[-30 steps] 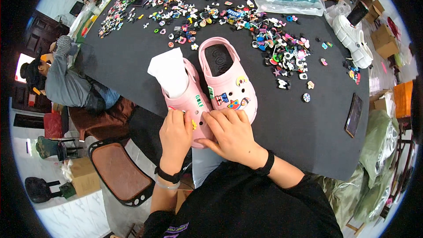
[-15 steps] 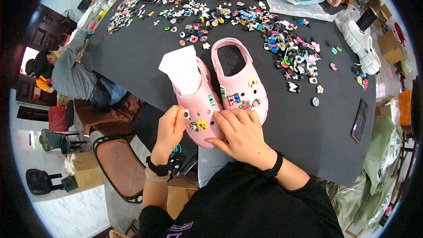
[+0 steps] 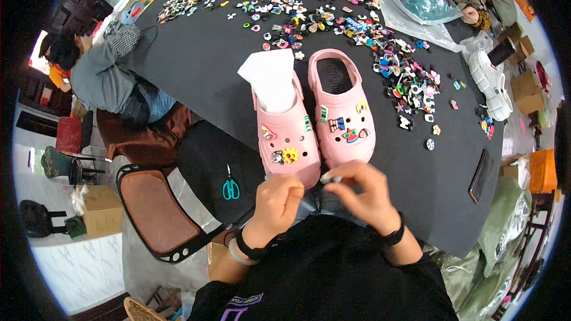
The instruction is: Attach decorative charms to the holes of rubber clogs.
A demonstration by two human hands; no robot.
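Pink clogs at 12 o'clock, toes toward 6, prob for easy reach. Right hand pinching blurry piece; left hand curled, contents unclear.

Near the close edge of the black table, the pink clog on my left carries a green-and-white letter charm along its inner side. On my right clog, a green-and-white charm has marks too small to make out; raised letters stand on its black insole. Toward the far edge, a blue charm shows white lettering. My black shirt bears purple lettering.
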